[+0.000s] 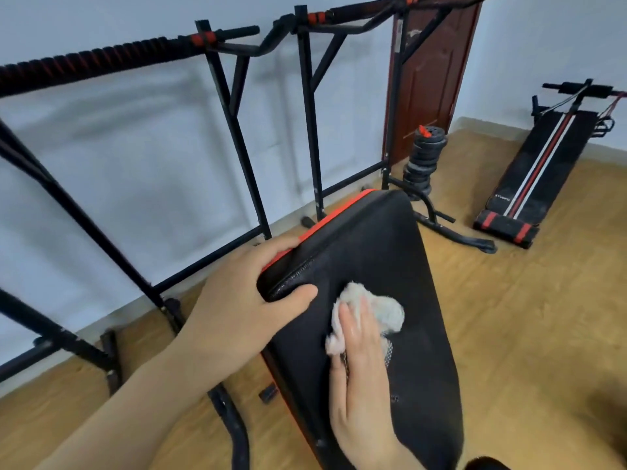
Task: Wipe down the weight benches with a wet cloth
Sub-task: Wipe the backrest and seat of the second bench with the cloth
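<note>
The bench [390, 252] fills the middle of the view, a black padded board with a red edge, slanting away from the person toward the wall. The left hand [244, 300] grips its left edge, fingers wrapped under the red side and thumb lying across the top. The right hand [359, 368] lies flat on the pad with straight fingers, pressing a crumpled white cloth [380, 307] against the cover rather than clutching it. The cloth bunches out beyond the fingertips. The cloth looks soft and limp and will likely fold or roll up under the palm, so a flat, spread hand suits it better than a pinch. If it is properly wet it should slide easily on the smooth cover. The pad looks firm with a little give and should take strong pressure. The frame under it is mostly hidden, so I cannot tell how steady it stands; holding the side edge is a sensible way to brace it. A second bench [539, 171] lies well apart on the wooden floor [509, 317] to the right, near a stack of weight plates [424, 157]. It looks heavy and awkward and is best wiped where it lies.
</note>
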